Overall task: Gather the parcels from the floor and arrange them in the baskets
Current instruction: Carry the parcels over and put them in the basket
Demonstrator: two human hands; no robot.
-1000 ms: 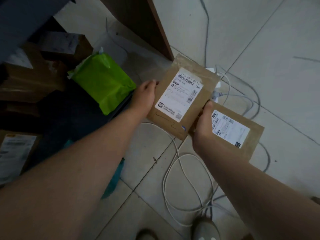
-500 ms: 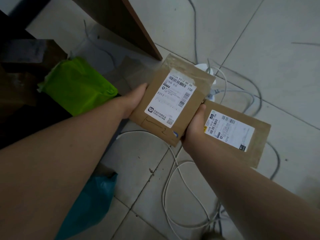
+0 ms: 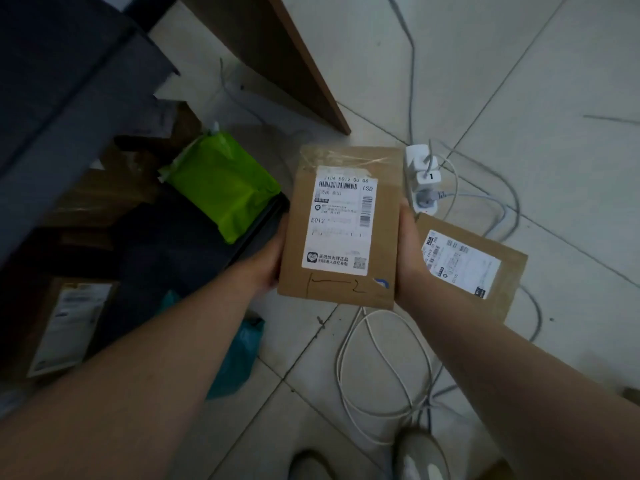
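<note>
— While both hands are up, what do they hold?
— One brown cardboard parcel (image 3: 341, 226), label up, marked E012. Left hand (image 3: 268, 263) grips its left edge, right hand (image 3: 408, 258) its right edge; it is held clear above the tiled floor (image 3: 519, 81).

— Nearest item to the right hand?
— Second cardboard parcel (image 3: 481, 268), flat on the floor, white label up, partly behind the right wrist. Just beyond it: white power strip (image 3: 420, 178) with plugs, cables (image 3: 377, 368) looping over the tiles.

— Left side?
— Dark basket (image 3: 194, 244), a green poly mailer (image 3: 221, 183) lying on its far rim. Another labelled carton (image 3: 69, 323) sits at far left, dim. Teal plastic bag (image 3: 235, 358) on the floor under the left forearm.

— Further out?
— Wooden panel (image 3: 277, 57) standing on the floor.
</note>
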